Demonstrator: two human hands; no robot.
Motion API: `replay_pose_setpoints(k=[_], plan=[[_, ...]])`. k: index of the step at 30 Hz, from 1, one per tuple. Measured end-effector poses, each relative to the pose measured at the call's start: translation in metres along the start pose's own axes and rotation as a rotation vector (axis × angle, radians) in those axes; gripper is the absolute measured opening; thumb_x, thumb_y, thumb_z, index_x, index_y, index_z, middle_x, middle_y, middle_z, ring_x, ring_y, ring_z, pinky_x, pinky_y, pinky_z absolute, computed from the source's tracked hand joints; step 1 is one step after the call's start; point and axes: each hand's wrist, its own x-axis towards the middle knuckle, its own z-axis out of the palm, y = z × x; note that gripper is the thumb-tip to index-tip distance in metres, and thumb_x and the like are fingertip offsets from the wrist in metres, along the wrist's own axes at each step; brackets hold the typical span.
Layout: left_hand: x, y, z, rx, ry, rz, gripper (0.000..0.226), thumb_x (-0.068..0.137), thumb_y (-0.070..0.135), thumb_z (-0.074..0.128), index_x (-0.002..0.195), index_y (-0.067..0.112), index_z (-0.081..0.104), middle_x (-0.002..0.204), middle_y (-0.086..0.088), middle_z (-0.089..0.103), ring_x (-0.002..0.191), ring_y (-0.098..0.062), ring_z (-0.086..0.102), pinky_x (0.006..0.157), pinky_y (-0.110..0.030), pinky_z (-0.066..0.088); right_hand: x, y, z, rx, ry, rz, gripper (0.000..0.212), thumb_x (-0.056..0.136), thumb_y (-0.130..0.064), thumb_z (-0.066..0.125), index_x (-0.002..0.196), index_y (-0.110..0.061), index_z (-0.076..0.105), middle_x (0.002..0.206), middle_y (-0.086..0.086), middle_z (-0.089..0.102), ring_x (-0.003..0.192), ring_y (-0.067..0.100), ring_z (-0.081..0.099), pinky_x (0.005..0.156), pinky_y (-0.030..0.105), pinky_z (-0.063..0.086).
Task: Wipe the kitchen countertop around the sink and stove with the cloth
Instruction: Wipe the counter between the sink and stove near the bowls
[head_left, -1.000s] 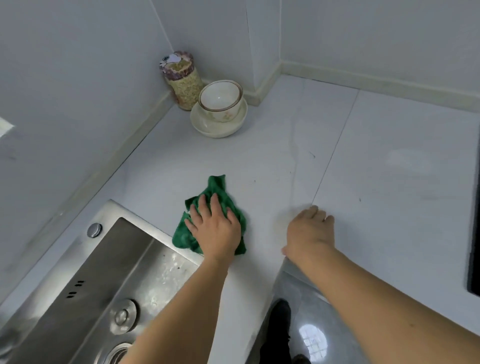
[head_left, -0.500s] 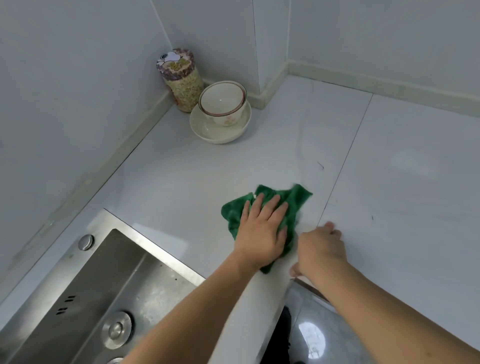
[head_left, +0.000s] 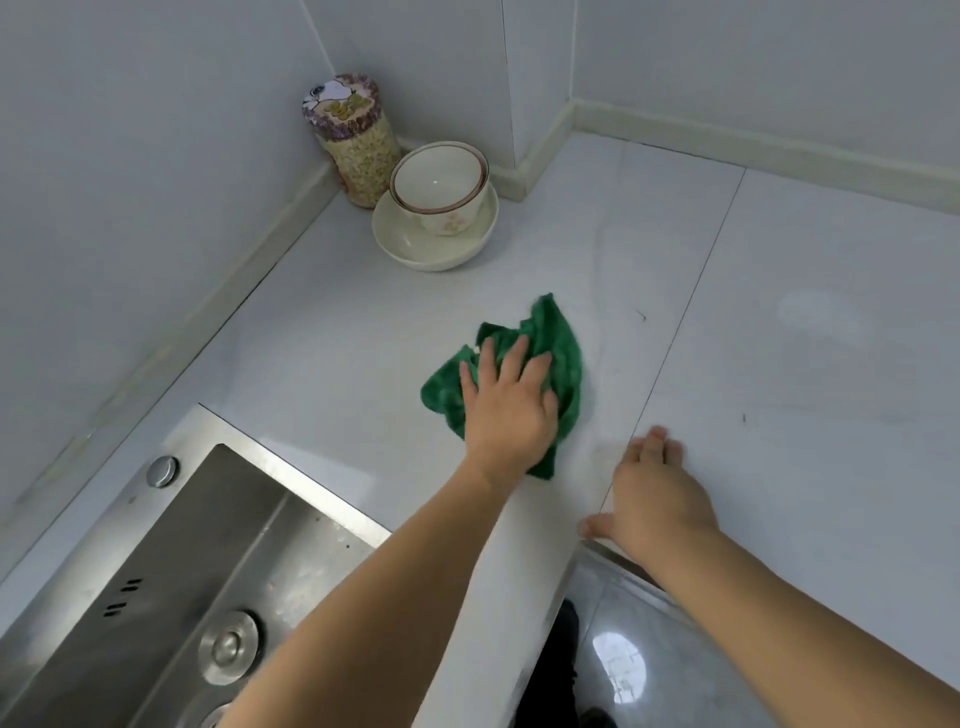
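A tall clear cylindrical jar (head_left: 356, 143) of pale grains, topped with a purple patterned lid, stood in the wall corner. Just beside it, a white ceramic bowl with a red-brown rim (head_left: 441, 187) sat tilted inside a wider cream ceramic bowl (head_left: 415, 244). Glossy grey floor tiles (head_left: 649, 649) showed below.

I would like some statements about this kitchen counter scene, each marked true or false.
1. The left hand presses flat on the green cloth. True.
2. The right hand holds the cloth. False: it rests bare on the countertop edge.
3. A bowl sits inside a wider dish. True.
4. The jar lies in the sink. False: it stands upright in the corner.
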Motion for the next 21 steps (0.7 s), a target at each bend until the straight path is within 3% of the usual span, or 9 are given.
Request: replay_pose_setpoints(k=[2, 3, 8, 10, 13, 17, 20, 21], plan=[[-0.027, -0.013, -0.003, 0.022, -0.037, 0.144, 0.052, 0.092, 0.042, 0.028, 0.139, 0.029, 0.048, 0.155, 0.001, 0.035, 0.147, -0.035, 0.016, 0.119, -0.058, 0.008, -0.006, 0.004, 0.002, -0.002, 0.036, -0.024, 0.121, 0.077, -0.065, 0.061, 0.149, 0.006, -0.006, 0.157, 0.023, -0.011, 0.146, 0.037, -0.004, 0.117, 0.04, 0.017], [-0.027, -0.031, -0.01, 0.025, -0.037, 0.128, 0.052, 0.092, 0.043, 0.027, 0.139, 0.03, 0.047, 0.156, 0.002, 0.034, 0.148, -0.034, 0.016, 0.119, -0.057, 0.009, -0.006, 0.005, 0.002, -0.002, 0.034, -0.03, 0.12, 0.078, -0.065, 0.059, 0.149, 0.005, -0.007, 0.157, 0.022, -0.012, 0.146, 0.037, -0.006, 0.118, 0.04, 0.016], [-0.037, -0.145, -0.044, -0.042, 0.073, -0.394, 0.058, 0.093, 0.05, 0.023, 0.14, 0.026, 0.045, 0.156, -0.004, 0.033, 0.146, -0.033, 0.018, 0.118, -0.055, 0.014, -0.007, 0.0, -0.003, -0.03, -0.009, -0.02, 0.121, 0.078, -0.063, 0.062, 0.148, 0.006, -0.008, 0.156, 0.024, -0.014, 0.146, 0.039, -0.005, 0.116, 0.042, 0.021], [-0.061, -0.136, -0.041, -0.046, 0.141, -0.505, 0.059, 0.09, 0.052, 0.029, 0.138, 0.023, 0.048, 0.155, -0.005, 0.035, 0.145, -0.035, 0.019, 0.117, -0.056, 0.015, -0.008, 0.0, -0.004, -0.051, 0.0, -0.028, 0.12, 0.078, -0.063, 0.062, 0.148, 0.007, -0.007, 0.156, 0.026, -0.012, 0.146, 0.041, -0.003, 0.116, 0.043, 0.02], [-0.091, -0.065, -0.02, -0.048, 0.147, -0.57, 0.06, 0.083, 0.052, 0.041, 0.133, 0.021, 0.053, 0.153, -0.006, 0.039, 0.144, -0.037, 0.021, 0.117, -0.056, 0.011, -0.009, 0.0, -0.002, -0.045, 0.005, -0.028, 0.121, 0.078, -0.063, 0.062, 0.148, 0.007, -0.007, 0.156, 0.026, -0.012, 0.145, 0.041, -0.003, 0.116, 0.042, 0.019], [-0.089, -0.003, 0.0, -0.053, 0.056, -0.227, 0.057, 0.083, 0.045, 0.038, 0.132, 0.022, 0.053, 0.151, -0.007, 0.041, 0.145, -0.038, 0.02, 0.118, -0.059, 0.009, -0.009, 0.001, -0.002, -0.036, 0.006, -0.029, 0.122, 0.077, -0.063, 0.063, 0.148, 0.006, -0.007, 0.157, 0.024, -0.012, 0.146, 0.04, -0.003, 0.116, 0.043, 0.02], [-0.049, -0.047, -0.015, -0.034, -0.083, 0.089, 0.063, 0.084, 0.046, 0.026, 0.137, 0.025, 0.052, 0.152, -0.002, 0.04, 0.145, -0.035, 0.02, 0.119, -0.053, 0.011, -0.011, 0.001, -0.002, -0.058, 0.023, -0.035, 0.121, 0.077, -0.064, 0.062, 0.148, 0.006, -0.007, 0.157, 0.024, -0.011, 0.146, 0.039, -0.002, 0.116, 0.043, 0.021], [-0.038, -0.068, -0.02, -0.036, -0.074, 0.097, 0.064, 0.083, 0.046, 0.026, 0.136, 0.023, 0.054, 0.15, -0.003, 0.043, 0.144, -0.036, 0.024, 0.119, -0.05, 0.014, -0.011, 0.001, -0.001, -0.058, 0.031, -0.035, 0.121, 0.077, -0.065, 0.061, 0.148, 0.006, -0.007, 0.157, 0.024, -0.011, 0.146, 0.039, -0.002, 0.116, 0.042, 0.02]])
